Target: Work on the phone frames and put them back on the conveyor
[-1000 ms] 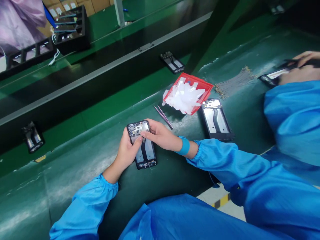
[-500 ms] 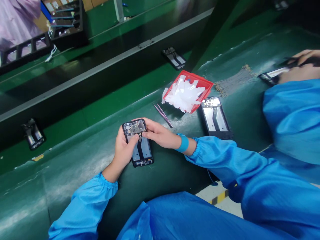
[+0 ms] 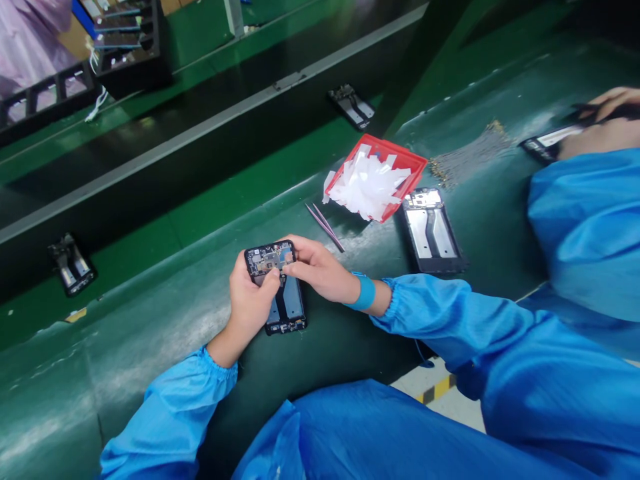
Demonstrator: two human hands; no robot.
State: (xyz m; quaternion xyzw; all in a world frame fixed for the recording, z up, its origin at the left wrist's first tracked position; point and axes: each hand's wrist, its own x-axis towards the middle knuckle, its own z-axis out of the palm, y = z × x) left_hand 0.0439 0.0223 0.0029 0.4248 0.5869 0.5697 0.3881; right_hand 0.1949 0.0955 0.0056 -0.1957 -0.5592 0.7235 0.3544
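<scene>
An opened smartphone (image 3: 293,303), its circuit board showing at the top end and a dark ribbon running down its middle, is held between both hands over the green mat. My left hand (image 3: 250,290) is closed round its left edge, thumb pressed on the lower part of the board. From the right, my right hand (image 3: 323,270) grips the upper edge, its thumb also on the board near the left one. The fingers beneath the phone are hidden. A pair of tweezers (image 3: 325,227) lies just beyond my right hand.
A red tray (image 3: 417,175) of white strips stands behind the tweezers, with another opened phone (image 3: 434,233) beside it. Thin cables (image 3: 470,157) lie farther right, near a co-worker's hand (image 3: 600,130) on a phone. Two phone frames (image 3: 71,263) (image 3: 351,105) rest on the green belt.
Both thumbs have shifted slightly on the phone's board, and the phone's top end has tilted a little. The phone frames on the belt have moved slightly to the right.
</scene>
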